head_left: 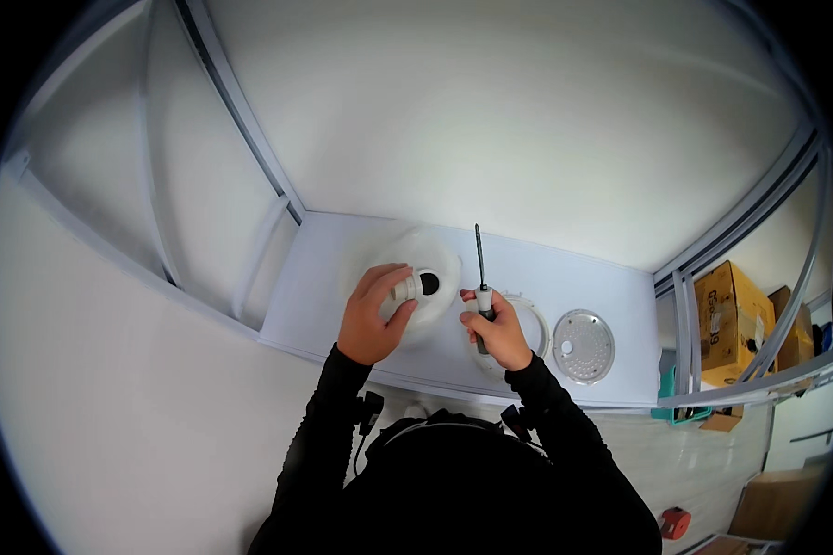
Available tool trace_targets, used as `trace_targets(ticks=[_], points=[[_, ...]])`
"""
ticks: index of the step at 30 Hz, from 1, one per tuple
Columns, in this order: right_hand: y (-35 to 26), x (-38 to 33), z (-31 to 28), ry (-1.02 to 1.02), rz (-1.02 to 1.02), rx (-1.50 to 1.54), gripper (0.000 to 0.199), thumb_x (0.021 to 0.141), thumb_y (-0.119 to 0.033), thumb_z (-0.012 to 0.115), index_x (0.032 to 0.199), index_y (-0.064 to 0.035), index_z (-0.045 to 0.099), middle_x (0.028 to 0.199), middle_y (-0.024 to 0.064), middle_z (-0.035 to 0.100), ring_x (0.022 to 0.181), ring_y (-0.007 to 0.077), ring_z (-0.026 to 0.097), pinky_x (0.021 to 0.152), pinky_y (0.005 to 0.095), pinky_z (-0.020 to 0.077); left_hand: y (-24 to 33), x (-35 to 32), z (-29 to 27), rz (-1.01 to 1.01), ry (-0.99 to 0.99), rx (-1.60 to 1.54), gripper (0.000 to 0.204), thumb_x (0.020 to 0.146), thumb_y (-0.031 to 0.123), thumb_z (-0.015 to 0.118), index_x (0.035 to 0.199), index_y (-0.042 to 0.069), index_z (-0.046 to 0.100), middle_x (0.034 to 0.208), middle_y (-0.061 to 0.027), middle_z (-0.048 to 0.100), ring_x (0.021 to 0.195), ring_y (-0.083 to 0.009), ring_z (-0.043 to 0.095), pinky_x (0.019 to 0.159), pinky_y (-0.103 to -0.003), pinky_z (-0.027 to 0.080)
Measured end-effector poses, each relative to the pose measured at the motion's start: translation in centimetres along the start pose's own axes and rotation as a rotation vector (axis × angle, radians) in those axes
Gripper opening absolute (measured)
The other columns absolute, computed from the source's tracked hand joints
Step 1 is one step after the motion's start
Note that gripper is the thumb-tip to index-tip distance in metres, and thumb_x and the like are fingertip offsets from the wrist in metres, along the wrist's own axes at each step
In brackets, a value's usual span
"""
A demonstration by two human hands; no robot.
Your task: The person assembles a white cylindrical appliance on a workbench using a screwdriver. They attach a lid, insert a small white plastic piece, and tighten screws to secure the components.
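My left hand [373, 316] has its fingers curled round a short white cylindrical fitting [405, 289]. Just right of it shows a round black opening [429, 284]. Under and behind this hand lies a large, pale, rounded translucent piece [426, 245], its outline faint against the white table. In my right hand [500, 331] is a screwdriver [479, 259], its dark shaft pointing up and away from me. Its grey and black handle is partly covered by my fingers. A white ring [539, 324] lies beside and partly beneath the right hand.
A perforated silvery disc [584, 346] rests right of the ring on the white table [310, 287]. Metal frame posts [685, 324] stand at the table's right end. Beyond are cardboard boxes [733, 314] and a teal crate [668, 405]. A red object [675, 524] sits on the floor.
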State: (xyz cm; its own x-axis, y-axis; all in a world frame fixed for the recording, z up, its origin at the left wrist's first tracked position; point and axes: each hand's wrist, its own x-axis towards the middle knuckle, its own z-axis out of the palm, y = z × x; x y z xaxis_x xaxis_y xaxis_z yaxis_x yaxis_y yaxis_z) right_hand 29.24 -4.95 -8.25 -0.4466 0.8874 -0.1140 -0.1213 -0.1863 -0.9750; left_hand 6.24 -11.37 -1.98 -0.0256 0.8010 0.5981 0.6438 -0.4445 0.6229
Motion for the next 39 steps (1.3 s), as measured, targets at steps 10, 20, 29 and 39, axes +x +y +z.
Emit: trace_targets(ticks=[10,20,29,39], points=[[0.5,0.4,2.8,0.176,-0.033,-0.039,0.032,0.084,-0.012,0.074,0.112,-0.0069,0.061,0.088,0.0012,0.064,0.063,0.0080,0.055,0.055,0.0245,0.0465,-2.3,-0.4,-0.5,-0.040,-0.098,-0.144,0.045,0.077,0.004,0.079,0.120,0.005,0.066,0.119,-0.0139,0.066,0.110,-0.0332,0.064,0.093,-0.039,0.053],[0.4,0.7,2.2,0.140,-0.032,-0.045,0.031,0.084,-0.012,0.074,0.112,-0.0048,0.061,0.096,0.0022,0.066,0.066,0.0085,0.056,0.056,0.0247,0.0480,-2.2,0.0,-0.1,0.181,0.011,0.163,0.040,0.069,0.021,0.087,0.105,0.011,0.071,0.101,-0.0049,0.065,0.095,-0.0258,0.059,0.093,-0.042,0.042],[-0.9,1.2,1.0,0.021,-0.034,-0.085,0.032,0.084,-0.012,0.075,0.112,-0.0055,0.061,0.115,0.0021,0.065,0.073,0.0079,0.059,0.058,0.0252,0.0492,-1.2,0.1,2.2,0.038,0.093,0.470,0.034,0.072,0.034,0.085,0.097,0.014,0.073,0.094,0.0002,0.064,0.102,-0.0228,0.056,0.103,-0.048,0.030],[-1.8,2.3,-1.7,-0.151,-0.002,-0.076,0.030,0.083,-0.010,0.075,0.110,-0.0057,0.062,0.124,0.0029,0.063,0.073,0.0069,0.057,0.058,0.0249,0.0485,0.3,0.4,5.1,-0.143,0.123,0.679,0.037,0.073,0.038,0.084,0.098,0.014,0.073,0.101,-0.0019,0.064,0.116,-0.0228,0.053,0.106,-0.059,0.021]])
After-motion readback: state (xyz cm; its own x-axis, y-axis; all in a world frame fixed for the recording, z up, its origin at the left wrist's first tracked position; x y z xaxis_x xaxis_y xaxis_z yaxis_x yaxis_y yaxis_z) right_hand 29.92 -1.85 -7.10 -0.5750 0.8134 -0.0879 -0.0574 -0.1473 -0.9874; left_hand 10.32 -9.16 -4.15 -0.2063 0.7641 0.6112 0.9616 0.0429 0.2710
